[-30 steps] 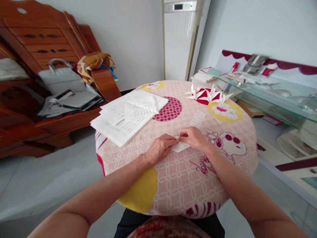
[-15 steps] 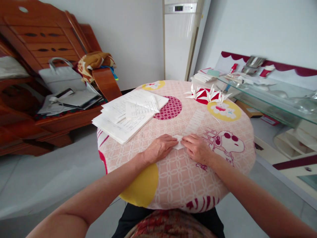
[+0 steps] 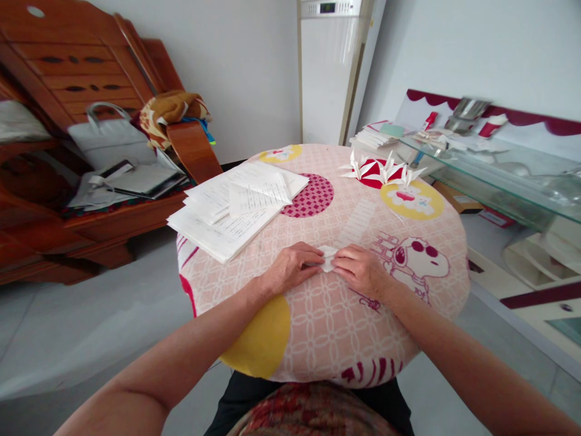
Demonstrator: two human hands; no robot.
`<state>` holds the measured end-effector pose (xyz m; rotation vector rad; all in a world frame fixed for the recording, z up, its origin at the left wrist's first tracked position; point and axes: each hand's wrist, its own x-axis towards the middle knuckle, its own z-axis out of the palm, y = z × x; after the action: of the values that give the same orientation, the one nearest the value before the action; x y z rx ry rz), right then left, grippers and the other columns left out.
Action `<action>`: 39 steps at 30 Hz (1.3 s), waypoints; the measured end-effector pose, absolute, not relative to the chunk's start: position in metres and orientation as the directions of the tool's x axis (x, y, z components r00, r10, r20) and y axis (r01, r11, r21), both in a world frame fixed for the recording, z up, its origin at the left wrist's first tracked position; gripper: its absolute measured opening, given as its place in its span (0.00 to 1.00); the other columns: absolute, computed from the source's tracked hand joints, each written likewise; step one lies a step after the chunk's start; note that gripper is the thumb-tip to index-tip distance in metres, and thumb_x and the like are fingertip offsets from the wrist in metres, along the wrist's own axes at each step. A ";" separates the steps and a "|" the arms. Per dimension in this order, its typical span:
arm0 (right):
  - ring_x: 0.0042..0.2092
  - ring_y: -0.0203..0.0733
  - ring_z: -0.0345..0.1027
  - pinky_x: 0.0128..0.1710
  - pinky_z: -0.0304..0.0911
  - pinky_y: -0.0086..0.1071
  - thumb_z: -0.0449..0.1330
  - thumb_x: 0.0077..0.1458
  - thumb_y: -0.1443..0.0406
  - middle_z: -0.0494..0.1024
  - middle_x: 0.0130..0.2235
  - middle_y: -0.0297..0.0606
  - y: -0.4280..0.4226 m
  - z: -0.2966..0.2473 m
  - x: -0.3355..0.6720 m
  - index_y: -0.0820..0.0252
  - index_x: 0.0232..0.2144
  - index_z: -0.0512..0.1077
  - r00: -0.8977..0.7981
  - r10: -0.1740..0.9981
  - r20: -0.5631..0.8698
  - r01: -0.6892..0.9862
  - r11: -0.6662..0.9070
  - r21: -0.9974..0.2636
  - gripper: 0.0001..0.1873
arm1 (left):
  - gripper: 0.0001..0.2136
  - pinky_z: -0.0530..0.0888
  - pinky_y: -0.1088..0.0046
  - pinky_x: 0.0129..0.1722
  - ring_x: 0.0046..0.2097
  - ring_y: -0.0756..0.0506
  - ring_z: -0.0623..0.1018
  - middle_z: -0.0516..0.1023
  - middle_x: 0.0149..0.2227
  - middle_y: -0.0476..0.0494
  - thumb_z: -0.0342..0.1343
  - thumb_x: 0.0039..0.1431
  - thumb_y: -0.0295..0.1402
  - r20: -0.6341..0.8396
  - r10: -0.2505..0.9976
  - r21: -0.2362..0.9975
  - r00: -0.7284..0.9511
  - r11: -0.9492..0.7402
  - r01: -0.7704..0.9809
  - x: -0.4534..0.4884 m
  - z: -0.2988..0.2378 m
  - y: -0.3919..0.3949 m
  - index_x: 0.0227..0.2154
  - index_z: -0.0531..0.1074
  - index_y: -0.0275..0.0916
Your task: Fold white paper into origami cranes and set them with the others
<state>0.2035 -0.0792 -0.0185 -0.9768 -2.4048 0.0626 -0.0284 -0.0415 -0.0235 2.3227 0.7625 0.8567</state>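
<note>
Between my hands a small folded piece of white paper rests on the round table with its patterned pink cloth. My left hand has its fingers closed on the paper's left edge. At the right edge my right hand pinches the same paper with thumb and fingers. Fingertips hide both sides of it. Farther back on the cloth stand several white folded paper cranes. A thin strip of paper lies flat beyond my hands.
A stack of written sheets covers the table's back left. On the right is a glass-topped cabinet with papers, a red-and-white cup and metal bowls. To the left a wooden bench bears a grey bag and cloths.
My left fingers have shifted slightly on the folded paper, which is turned a little. Both hands keep their place on it, and the view has tilted down slightly.
</note>
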 end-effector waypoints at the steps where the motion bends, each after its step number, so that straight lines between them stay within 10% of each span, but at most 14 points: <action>1: 0.40 0.45 0.69 0.41 0.65 0.38 0.55 0.63 0.67 0.78 0.36 0.44 -0.079 -0.018 0.203 0.59 0.34 0.78 -0.588 0.664 0.463 0.636 0.733 -0.243 0.11 | 0.07 0.75 0.60 0.50 0.47 0.41 0.79 0.82 0.44 0.39 0.62 0.57 0.33 0.392 0.667 0.654 0.633 -0.686 0.319 -0.028 -0.023 -0.042 0.38 0.81 0.42; 14: 0.36 0.43 0.65 0.37 0.61 0.36 0.50 0.65 0.69 0.74 0.31 0.43 -0.081 -0.017 0.195 0.62 0.27 0.75 -0.604 0.665 0.439 0.699 0.707 -0.110 0.17 | 0.09 0.74 0.63 0.47 0.46 0.41 0.79 0.82 0.42 0.38 0.55 0.64 0.33 0.445 0.590 0.493 0.674 -0.790 0.365 -0.023 -0.025 -0.046 0.36 0.80 0.40; 26: 0.38 0.43 0.67 0.39 0.63 0.35 0.58 0.61 0.70 0.75 0.33 0.42 -0.080 -0.020 0.195 0.61 0.31 0.78 -0.492 0.716 0.496 0.673 0.674 -0.305 0.09 | 0.07 0.76 0.67 0.43 0.42 0.44 0.79 0.81 0.39 0.41 0.53 0.64 0.29 0.461 0.583 0.343 0.668 -0.812 0.472 -0.016 -0.021 -0.054 0.36 0.76 0.38; 39: 0.34 0.39 0.67 0.36 0.60 0.32 0.65 0.54 0.73 0.73 0.29 0.36 -0.078 -0.012 0.192 0.61 0.26 0.76 -0.329 0.887 0.323 0.664 0.461 -0.589 0.06 | 0.04 0.75 0.67 0.49 0.46 0.45 0.78 0.77 0.47 0.39 0.58 0.58 0.25 0.373 0.752 0.600 0.544 -0.642 0.476 -0.021 -0.024 -0.056 0.29 0.73 0.36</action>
<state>0.1924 -0.0776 -0.0116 -1.2865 -2.0988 0.4715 -0.0212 -0.0564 -0.0241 2.3522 0.9984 0.8649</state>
